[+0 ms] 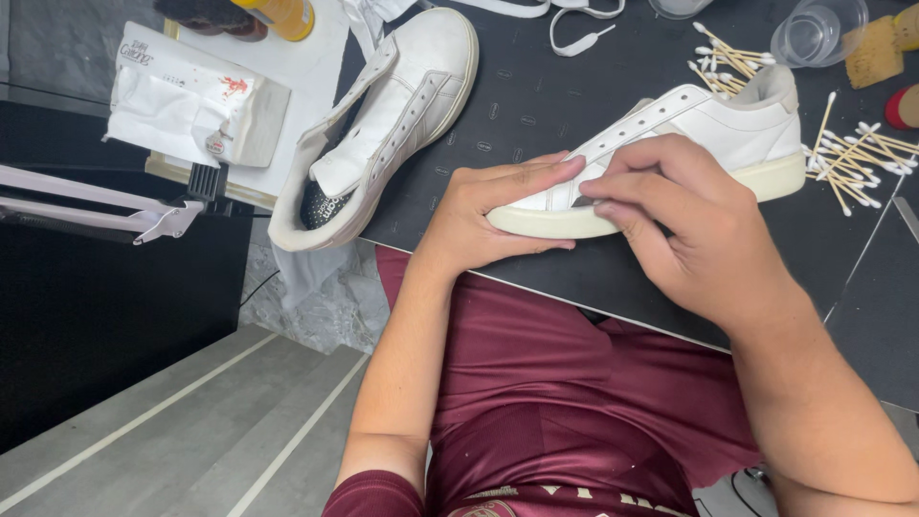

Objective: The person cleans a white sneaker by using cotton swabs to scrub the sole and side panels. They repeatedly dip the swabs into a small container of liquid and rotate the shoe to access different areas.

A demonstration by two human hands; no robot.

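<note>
A white sneaker (728, 134) with a cream sole lies on its side on the dark mat (536, 105). My left hand (483, 215) grips its toe end, thumb under the sole. My right hand (684, 225) rests over the toe with fingers curled, pressing something small against the upper; what it pinches is hidden. A second white sneaker (392, 115), unlaced with its tongue pulled open, lies at the mat's left edge.
Used cotton swabs (862, 153) are scattered at the right, more near a clear plastic cup (814, 33). A yellow sponge (876, 53), white laces (574, 24), a white wipes pack (191, 96) and a white lamp arm (96, 211) at the left.
</note>
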